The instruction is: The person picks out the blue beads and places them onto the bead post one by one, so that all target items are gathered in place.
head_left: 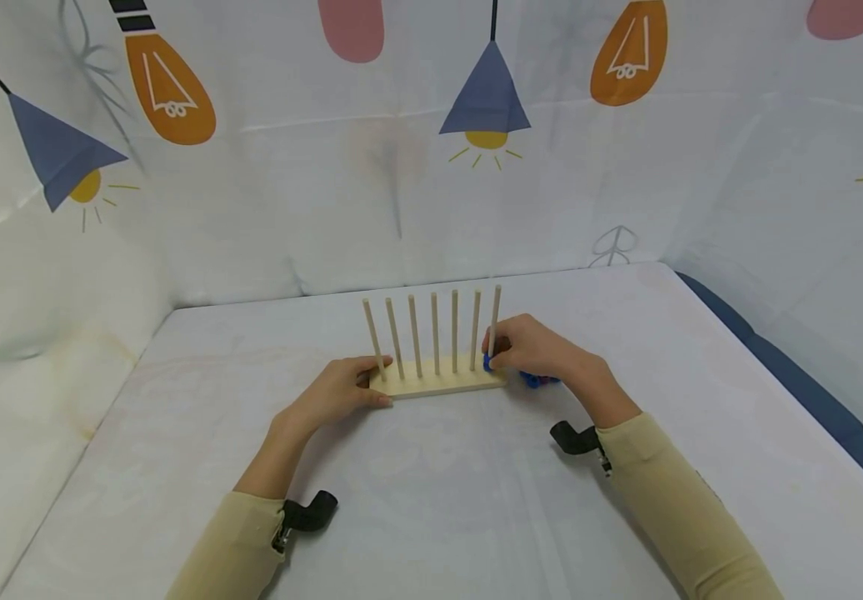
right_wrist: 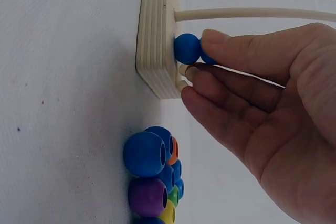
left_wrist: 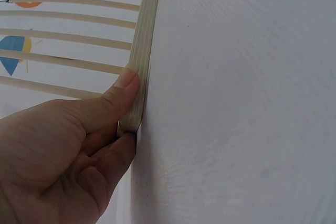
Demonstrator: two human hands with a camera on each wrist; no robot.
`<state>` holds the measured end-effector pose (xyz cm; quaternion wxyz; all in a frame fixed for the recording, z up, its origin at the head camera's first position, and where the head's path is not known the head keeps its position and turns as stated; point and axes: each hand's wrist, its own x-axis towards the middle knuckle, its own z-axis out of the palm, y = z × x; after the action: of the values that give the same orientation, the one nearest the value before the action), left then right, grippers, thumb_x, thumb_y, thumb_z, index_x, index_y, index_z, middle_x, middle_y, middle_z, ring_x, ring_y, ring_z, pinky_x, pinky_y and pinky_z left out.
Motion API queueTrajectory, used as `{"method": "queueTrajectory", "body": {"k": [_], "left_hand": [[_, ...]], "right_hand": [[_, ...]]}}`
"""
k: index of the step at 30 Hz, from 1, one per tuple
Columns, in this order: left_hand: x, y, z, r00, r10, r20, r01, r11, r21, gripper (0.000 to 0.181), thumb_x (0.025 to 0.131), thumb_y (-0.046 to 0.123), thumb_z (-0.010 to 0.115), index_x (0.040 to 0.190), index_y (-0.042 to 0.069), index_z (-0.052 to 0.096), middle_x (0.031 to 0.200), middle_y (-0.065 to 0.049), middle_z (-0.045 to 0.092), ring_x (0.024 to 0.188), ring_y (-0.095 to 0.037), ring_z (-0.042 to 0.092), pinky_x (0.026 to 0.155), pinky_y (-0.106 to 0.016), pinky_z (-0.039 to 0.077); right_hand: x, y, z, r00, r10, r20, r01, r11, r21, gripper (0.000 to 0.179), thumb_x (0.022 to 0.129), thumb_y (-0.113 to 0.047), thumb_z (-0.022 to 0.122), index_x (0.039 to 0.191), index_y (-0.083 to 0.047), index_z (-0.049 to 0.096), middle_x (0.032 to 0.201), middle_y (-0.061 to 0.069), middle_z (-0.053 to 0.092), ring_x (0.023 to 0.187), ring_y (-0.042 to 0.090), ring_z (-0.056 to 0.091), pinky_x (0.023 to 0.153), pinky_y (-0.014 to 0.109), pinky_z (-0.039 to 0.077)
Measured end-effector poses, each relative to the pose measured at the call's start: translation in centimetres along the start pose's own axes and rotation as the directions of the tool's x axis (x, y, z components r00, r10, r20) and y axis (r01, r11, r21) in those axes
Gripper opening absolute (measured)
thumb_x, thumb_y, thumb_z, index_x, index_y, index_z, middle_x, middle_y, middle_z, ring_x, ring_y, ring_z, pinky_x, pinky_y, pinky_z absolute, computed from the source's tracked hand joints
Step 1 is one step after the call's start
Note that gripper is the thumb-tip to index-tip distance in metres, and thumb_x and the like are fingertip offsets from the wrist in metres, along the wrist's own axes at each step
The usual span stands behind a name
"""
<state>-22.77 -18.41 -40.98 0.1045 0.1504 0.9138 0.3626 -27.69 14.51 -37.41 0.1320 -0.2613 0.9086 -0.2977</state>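
Note:
A pale wooden base (head_left: 439, 382) carries a row of several upright pegs. My left hand (head_left: 337, 388) grips its left end; in the left wrist view the thumb (left_wrist: 126, 80) presses the front edge while the other fingers bend round the end. At the rightmost peg (head_left: 495, 312), my right hand (head_left: 532, 346) pinches a blue bead (right_wrist: 209, 56) between thumb and fingers. Another blue bead (right_wrist: 187, 48) sits below it, right against the base. The peg inside these beads is mostly hidden by the hand in the right wrist view.
Loose beads lie in a cluster on the white table just right of the base, among them a blue bead (right_wrist: 144, 154), a purple bead (right_wrist: 148, 196) and a yellow bead (right_wrist: 168, 213). Behind the table hangs a white curtain (head_left: 401, 208) with printed lamps.

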Motion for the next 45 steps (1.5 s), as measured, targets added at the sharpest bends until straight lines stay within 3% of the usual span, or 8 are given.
{"method": "queueTrajectory", "body": {"k": [6,12,21,30,45], "left_hand": [[0.0,0.0,0.0,1.000,0.000,-0.003,0.000,1.000,0.000,0.067,0.082,0.028,0.082,0.143,0.016,0.056,0.150,-0.010,0.051,0.141,-0.024,0.045,0.114,-0.046,0.039],[-0.1,0.0,0.0,1.000,-0.004,0.000,0.004,1.000,-0.013,0.067,0.083,0.027,0.081,0.143,0.014,0.055,0.150,-0.010,0.050,0.143,-0.025,0.043,0.115,-0.046,0.039],[-0.3,-0.1,-0.1,1.000,-0.001,0.003,0.001,1.000,-0.017,0.068,0.083,0.028,0.081,0.144,0.015,0.054,0.151,-0.010,0.049,0.143,-0.026,0.042,0.114,-0.047,0.039],[-0.1,0.0,-0.1,1.000,0.005,-0.001,-0.005,1.000,-0.019,0.067,0.083,0.028,0.081,0.143,0.015,0.055,0.150,-0.008,0.051,0.143,-0.024,0.043,0.114,-0.046,0.040],[0.0,0.0,-0.1,1.000,0.010,0.009,-0.010,1.000,-0.021,0.065,0.083,0.027,0.081,0.142,0.013,0.056,0.150,-0.005,0.051,0.143,-0.024,0.042,0.114,-0.045,0.040]], "right_hand": [[-0.1,0.1,-0.3,1.000,-0.017,0.017,0.017,1.000,-0.024,0.028,0.087,-0.006,0.071,0.115,-0.005,0.070,0.102,0.006,0.073,0.097,0.019,0.067,0.087,0.038,0.056],[-0.3,0.3,-0.9,0.999,-0.044,-0.016,0.042,0.997,-0.061,0.030,0.087,-0.002,0.067,0.116,-0.004,0.071,0.103,0.008,0.072,0.099,0.022,0.066,0.088,0.042,0.055],[-0.8,0.5,-2.0,0.998,0.009,-0.068,-0.013,0.998,-0.059,0.029,0.091,-0.003,0.063,0.118,-0.012,0.070,0.112,0.009,0.070,0.104,0.024,0.065,0.090,0.043,0.055],[-1.1,1.7,-2.6,0.991,0.034,-0.126,-0.044,0.996,-0.078,0.032,0.092,-0.002,0.062,0.125,-0.002,0.066,0.116,0.015,0.069,0.105,0.028,0.063,0.091,0.047,0.053],[-1.0,4.7,-2.7,0.982,0.118,-0.147,-0.133,0.986,-0.102,0.031,0.093,-0.004,0.058,0.123,-0.001,0.067,0.118,0.016,0.069,0.110,0.031,0.061,0.098,0.051,0.050]]}}
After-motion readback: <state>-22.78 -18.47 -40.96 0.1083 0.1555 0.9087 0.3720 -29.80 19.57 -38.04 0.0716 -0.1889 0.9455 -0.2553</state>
